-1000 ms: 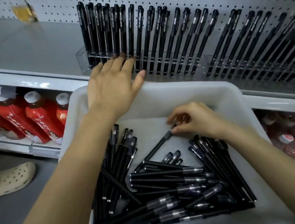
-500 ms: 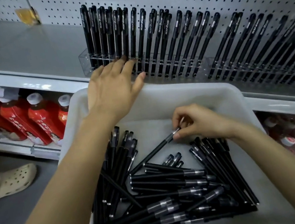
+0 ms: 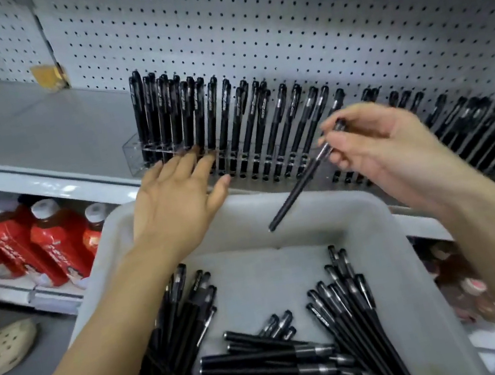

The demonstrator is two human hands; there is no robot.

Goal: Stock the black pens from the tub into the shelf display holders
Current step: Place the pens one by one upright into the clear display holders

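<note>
Head view: right hand (image 3: 377, 146) pinches 1 pen (image 3: 301, 184); left hand (image 3: 176, 199) flat, fingers straight, against holder (image 3: 135, 153).

**Mostly plastic, mostly matt**

We see pens (image 3: 269, 363) of black plastic, with matt barrels and shiny silver bands. The tub (image 3: 308, 203) is pale grey plastic, smooth and dull. The holder (image 3: 133, 147) is clear, glossy plastic. The pegboard (image 3: 277, 18) and shelf (image 3: 32, 125) look like painted metal, smooth with a soft sheen. The bottles (image 3: 48, 240) wear glossy red wrap.
</note>
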